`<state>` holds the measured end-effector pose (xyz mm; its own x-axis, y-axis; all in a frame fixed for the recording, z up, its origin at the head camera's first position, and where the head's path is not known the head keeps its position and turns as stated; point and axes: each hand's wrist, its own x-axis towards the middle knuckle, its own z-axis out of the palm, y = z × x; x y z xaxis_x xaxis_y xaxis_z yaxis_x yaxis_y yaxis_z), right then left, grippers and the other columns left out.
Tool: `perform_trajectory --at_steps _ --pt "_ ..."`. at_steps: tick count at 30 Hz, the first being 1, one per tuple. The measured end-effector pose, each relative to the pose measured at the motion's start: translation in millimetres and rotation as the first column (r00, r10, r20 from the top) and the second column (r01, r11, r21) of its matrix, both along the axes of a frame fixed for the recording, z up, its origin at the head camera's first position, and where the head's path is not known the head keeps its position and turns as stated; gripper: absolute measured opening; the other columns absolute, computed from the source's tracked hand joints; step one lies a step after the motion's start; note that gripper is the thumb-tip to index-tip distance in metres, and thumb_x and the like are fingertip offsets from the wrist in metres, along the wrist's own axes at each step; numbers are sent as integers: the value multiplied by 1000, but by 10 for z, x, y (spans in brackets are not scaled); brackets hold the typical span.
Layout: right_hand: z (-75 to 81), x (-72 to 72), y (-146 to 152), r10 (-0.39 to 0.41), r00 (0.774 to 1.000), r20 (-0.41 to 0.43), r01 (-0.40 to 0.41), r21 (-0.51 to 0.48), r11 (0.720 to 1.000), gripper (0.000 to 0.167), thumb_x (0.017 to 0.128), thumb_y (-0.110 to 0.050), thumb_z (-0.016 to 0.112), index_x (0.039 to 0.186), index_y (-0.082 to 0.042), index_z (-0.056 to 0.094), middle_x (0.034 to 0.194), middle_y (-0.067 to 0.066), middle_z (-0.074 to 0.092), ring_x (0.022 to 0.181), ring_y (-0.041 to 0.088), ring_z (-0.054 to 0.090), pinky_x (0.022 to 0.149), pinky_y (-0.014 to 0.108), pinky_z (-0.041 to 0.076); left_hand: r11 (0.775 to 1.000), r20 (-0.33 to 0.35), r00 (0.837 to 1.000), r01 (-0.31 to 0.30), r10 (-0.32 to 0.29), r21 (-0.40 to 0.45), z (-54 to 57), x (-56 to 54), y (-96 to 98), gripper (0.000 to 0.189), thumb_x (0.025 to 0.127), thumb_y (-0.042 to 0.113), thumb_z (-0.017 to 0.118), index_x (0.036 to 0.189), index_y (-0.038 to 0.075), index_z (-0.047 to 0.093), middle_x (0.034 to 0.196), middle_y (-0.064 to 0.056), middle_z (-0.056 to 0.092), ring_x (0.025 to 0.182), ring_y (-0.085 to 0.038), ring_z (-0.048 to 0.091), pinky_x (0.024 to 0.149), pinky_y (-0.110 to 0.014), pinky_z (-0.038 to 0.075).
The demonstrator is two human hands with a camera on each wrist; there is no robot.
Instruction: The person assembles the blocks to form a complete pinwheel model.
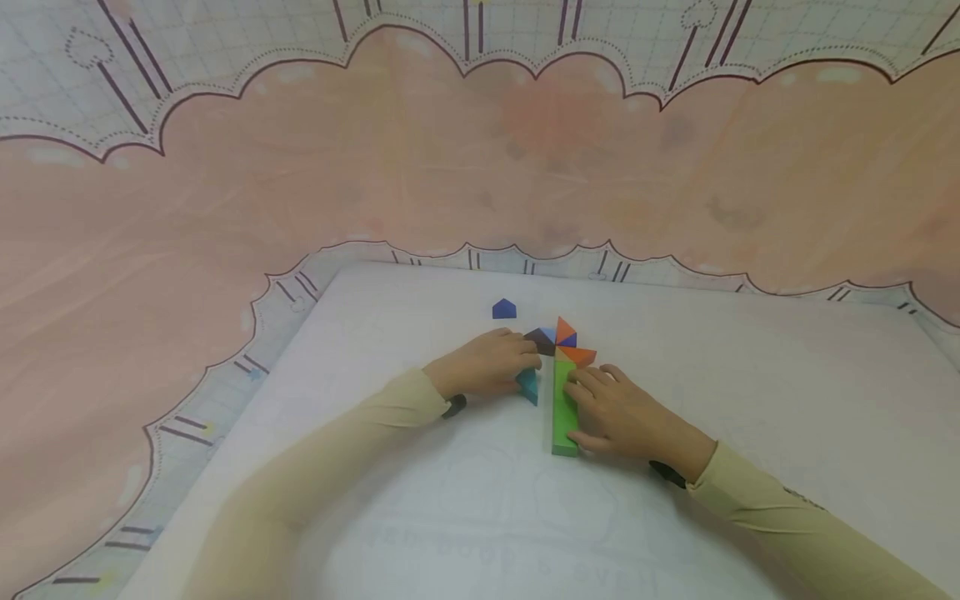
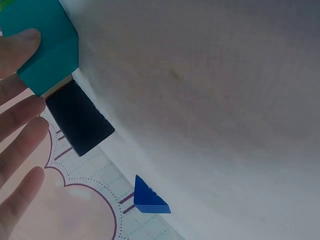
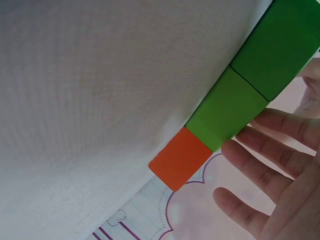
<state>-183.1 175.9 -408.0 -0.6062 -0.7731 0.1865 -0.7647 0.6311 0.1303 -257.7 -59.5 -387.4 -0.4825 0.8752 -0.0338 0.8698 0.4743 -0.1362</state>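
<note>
In the head view my left hand (image 1: 491, 362) pinches a teal wooden block (image 1: 529, 387), just left of a green bar. The left wrist view shows its thumb lying on the teal face (image 2: 50, 55). A black block (image 2: 80, 120) sits right beyond the teal one. My right hand (image 1: 618, 417) rests along the right side of the green bar (image 1: 564, 417), fingers fairly straight. From the right wrist this bar shows as a dark green block (image 3: 280, 50) and a light green block (image 3: 227, 110), with an orange block (image 3: 181, 159) at the end.
Beyond the green bar, an orange triangle (image 1: 563, 331), a small blue piece (image 1: 569, 340) and a light blue piece (image 1: 549, 334) meet like pinwheel blades. A separate dark blue block (image 1: 505, 309) stands farther back on the white table (image 1: 420, 517). A patterned curtain (image 1: 480, 167) hangs behind.
</note>
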Motion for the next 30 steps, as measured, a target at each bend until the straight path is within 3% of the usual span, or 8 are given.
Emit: perform_trajectory --at_steps 9,22,30 --pt "-18 -19 14 35 998 -43 -36 -23 999 56 83 -49 61 116 -4 55 116 11 57 106 26 57 93 47 46 1000 -6 1000 -21 21 -2 62 -22 80 36 86 22 67 122 17 60 121 0 63 114 -17 55 104 -33 42" --pt "-15 -9 12 23 999 -34 -24 -15 1000 57 84 -49 60 118 -4 56 117 11 57 107 26 56 94 46 46 999 -81 996 -24 26 28 2 -106 197 33 90 20 62 122 18 60 117 3 65 107 -14 59 98 -28 45" --pt "-10 -5 14 37 998 -54 -38 -15 999 57 83 -49 61 116 -3 56 116 12 57 107 26 57 93 46 46 994 -142 984 -113 112 -4 33 -104 246 35 85 28 68 117 17 62 114 1 65 107 -16 58 100 -33 44"
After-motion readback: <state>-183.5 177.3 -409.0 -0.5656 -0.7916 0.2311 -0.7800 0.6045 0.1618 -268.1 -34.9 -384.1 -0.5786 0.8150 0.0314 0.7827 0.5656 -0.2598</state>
